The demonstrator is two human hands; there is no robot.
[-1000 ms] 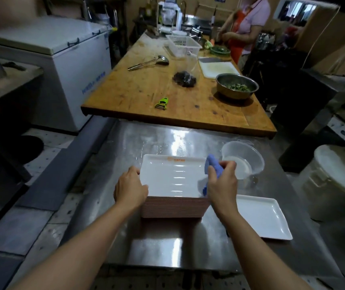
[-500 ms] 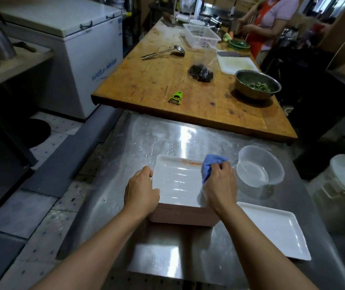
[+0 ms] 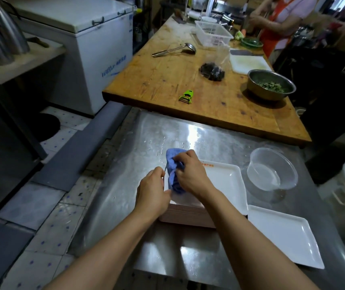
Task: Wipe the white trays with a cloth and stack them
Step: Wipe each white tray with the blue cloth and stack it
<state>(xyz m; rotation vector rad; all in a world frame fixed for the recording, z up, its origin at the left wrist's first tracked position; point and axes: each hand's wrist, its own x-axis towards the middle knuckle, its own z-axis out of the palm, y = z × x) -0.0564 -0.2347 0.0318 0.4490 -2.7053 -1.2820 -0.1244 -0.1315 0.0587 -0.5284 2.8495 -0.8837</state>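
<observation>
right hand [image 3: 190, 174] grips the bunched blue cloth [image 3: 173, 174], fingers curled round its upper part, over the left end of the top white tray [image 3: 224, 181]. left hand [image 3: 152, 191] pinches the cloth's lower edge, just beside the right. the tray tops a stack of trays [image 3: 188, 214] with pinkish sides on the steel counter [image 3: 125, 185]. a single white tray [image 3: 282, 235] lies flat at the stack's right, touching its corner. a clear plastic bowl [image 3: 272, 172] holding water stands behind it. the wooden table [image 3: 167, 76] beyond carries a green peeler [image 3: 186, 96] and a metal bowl of greens [image 3: 271, 84].
</observation>
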